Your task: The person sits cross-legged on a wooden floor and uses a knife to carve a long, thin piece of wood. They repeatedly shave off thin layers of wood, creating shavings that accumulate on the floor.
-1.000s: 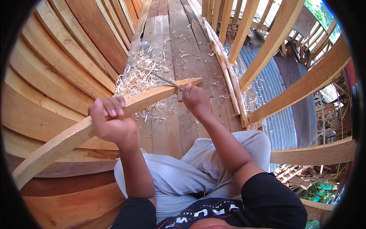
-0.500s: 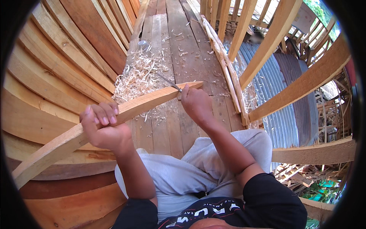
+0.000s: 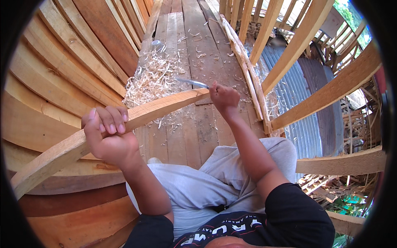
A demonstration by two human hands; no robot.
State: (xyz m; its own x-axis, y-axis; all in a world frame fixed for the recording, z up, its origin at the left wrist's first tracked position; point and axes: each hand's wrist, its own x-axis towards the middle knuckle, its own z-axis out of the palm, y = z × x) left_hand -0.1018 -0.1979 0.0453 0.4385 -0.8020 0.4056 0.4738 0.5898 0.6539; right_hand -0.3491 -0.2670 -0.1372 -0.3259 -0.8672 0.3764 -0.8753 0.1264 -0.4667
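A long pale wooden beam slants across in front of me, from the lower left up to a narrowed end near the middle. My left hand is wrapped round it, fingers over the top. In my closed right hand is a knife, its thin blade pointing left just beyond the beam's far end. The handle is hidden inside my fist. Whether the blade touches the wood I cannot tell.
Curled wood shavings are heaped on the plank floor, with a small clear cup behind them. Tall boards lean along the left. Upright posts line the right, with corrugated metal sheets beyond.
My right hand has moved a little to the right and away from me with the knife, past the beam's end. The left hand and beam have shifted only slightly.
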